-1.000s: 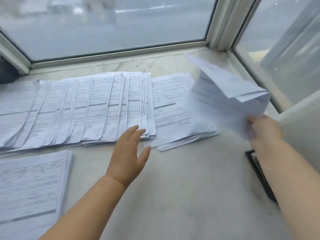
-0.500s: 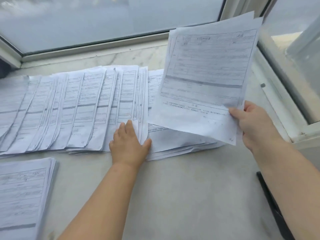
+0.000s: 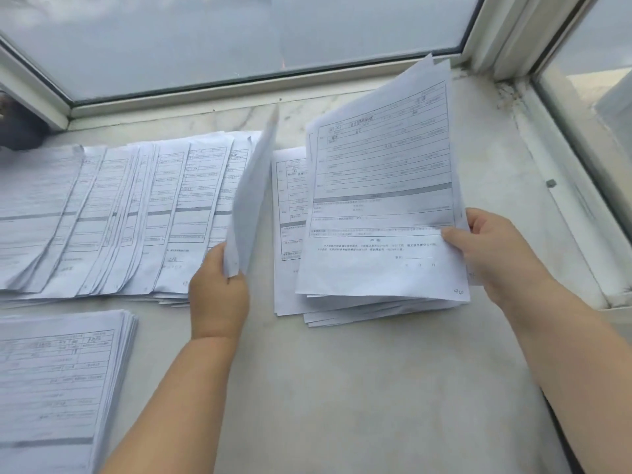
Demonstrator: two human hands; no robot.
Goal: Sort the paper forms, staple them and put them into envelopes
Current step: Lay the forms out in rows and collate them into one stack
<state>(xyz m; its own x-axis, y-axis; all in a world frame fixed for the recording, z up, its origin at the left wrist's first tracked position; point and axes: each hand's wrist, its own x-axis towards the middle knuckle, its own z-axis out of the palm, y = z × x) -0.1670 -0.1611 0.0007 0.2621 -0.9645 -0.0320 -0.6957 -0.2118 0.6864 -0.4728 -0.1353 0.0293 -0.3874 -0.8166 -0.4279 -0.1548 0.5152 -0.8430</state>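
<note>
Left hand [image 3: 219, 295]: no longer flat on the fanned forms [image 3: 113, 213]; it now pinches one sheet [image 3: 251, 196], lifted edge-on.
Right hand [image 3: 492, 254]: its held sheets [image 3: 379, 206] sit lower (nearer the pile [image 3: 290, 241]).

We see a pale marbled stone sill [image 3: 359, 388] below white-framed window panes [image 3: 239, 39], and a dark blurred object [image 3: 18, 131] at far left.

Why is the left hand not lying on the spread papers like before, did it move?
Yes. The left hand lifted off the fanned forms, gripping a sheet.
</note>
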